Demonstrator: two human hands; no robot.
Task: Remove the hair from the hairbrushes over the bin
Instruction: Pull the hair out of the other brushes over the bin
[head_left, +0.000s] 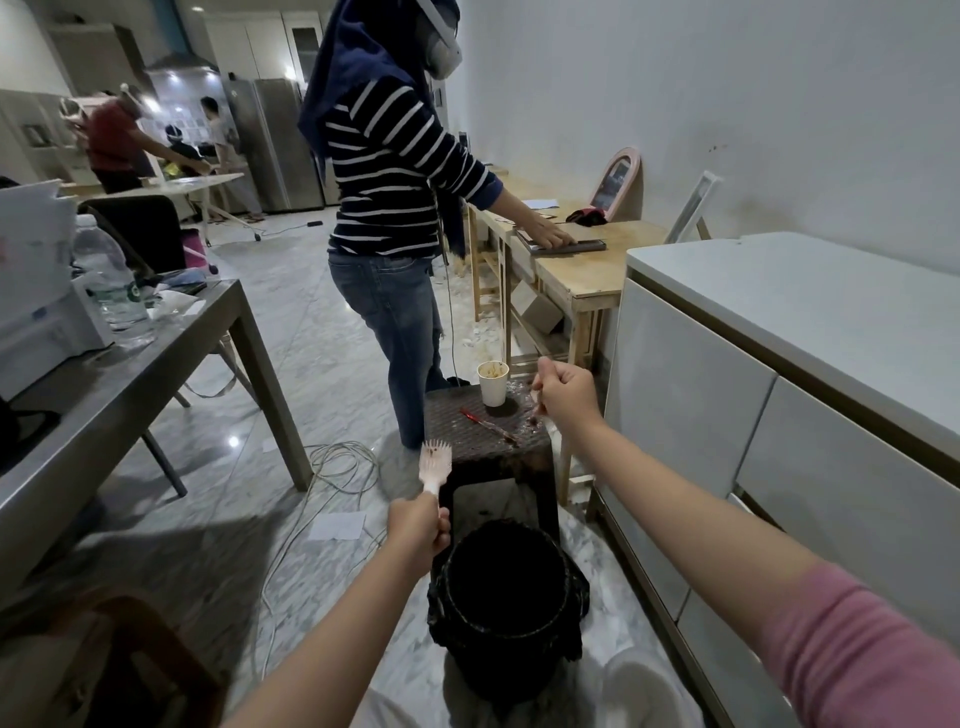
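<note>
A black bin (506, 592) lined with a dark bag stands on the floor between my arms. My left hand (418, 527) grips the handle of a pale pink hairbrush (435, 460), held upright just left of the bin, its bristles pointing up. My right hand (566, 396) is curled round a second, whitish brush or comb (546, 425) above the dark stool (485, 431), with dark hair hanging from it. Most of that object is hidden by my fist.
On the stool stand a paper cup (492, 383) and a red pen-like item (488, 425). A person in a striped top (389, 171) stands just behind it. White cabinets (779, 415) lie right, a grey table (156, 374) left, cables (332, 467) on the floor.
</note>
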